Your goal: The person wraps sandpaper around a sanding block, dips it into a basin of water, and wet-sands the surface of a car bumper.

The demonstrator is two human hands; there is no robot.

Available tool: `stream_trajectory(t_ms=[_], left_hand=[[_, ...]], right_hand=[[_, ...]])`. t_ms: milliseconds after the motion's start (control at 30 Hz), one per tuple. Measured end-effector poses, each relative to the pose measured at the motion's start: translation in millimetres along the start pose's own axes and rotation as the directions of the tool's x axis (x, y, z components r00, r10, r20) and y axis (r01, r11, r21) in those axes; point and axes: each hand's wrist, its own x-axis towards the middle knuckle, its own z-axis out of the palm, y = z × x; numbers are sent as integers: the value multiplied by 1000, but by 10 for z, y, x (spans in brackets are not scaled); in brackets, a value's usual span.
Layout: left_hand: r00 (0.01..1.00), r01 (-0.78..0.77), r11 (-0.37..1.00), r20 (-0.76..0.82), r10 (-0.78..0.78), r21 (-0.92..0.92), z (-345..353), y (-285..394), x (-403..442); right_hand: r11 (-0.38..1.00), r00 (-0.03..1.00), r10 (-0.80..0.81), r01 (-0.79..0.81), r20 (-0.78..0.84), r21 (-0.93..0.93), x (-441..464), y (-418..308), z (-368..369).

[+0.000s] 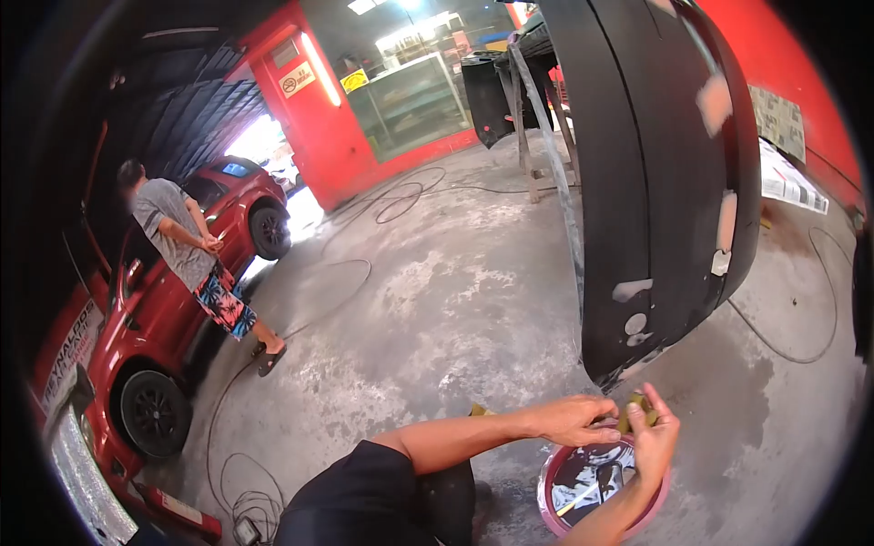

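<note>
Above a round pinkish-red basin [545, 491], my two hands come together at a small olive-yellow piece [625, 424], folded or crumpled; its exact kind is unclear. My right hand [654, 439] pinches it between thumb and fingers. Reaching in from the left, my left hand [575, 419] has bent fingers pressed against the piece, its fingertips partly hidden. Dark, shiny liquid with bright reflections lies in the basin, along with a thin pale stick [577, 500]. Just beyond my hands stands a large black vehicle panel [610, 200], with sanded pale patches near its lower edge and right side.
A metal stand [543, 136] stands behind the panel. To the left, a person [187, 241] stands beside a red car [150, 337]. Cables [250, 500] and a hose [401, 200] loop over the wet-stained concrete floor [410, 300]. A glass display case [423, 102] stands at the back.
</note>
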Motion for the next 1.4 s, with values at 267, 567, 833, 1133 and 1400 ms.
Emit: stream_trajectory(t_ms=[267,567,833,1133,1400], left_hand=[[962,-165,986,-222,160,-6,17,-141,46],[924,-250,963,-273,268,98,5,165,-67],[848,-245,837,-526,-59,-488,65,726,-217],[611,-253,968,-774,167,10,124,537,-103],[846,-25,781,-429,-316,-624,20,662,-136]], right_hand=[[978,993,-39,61,111,-201,-175,-378,238],[964,987,64,-23,150,-263,-208,-384,-252],[917,916,-113,-52,384,395,-260,-293,-66],[976,880,189,-215,436,12,-193,-162,-222],[966,998,-30,45,-62,254,-318,-449,-285]])
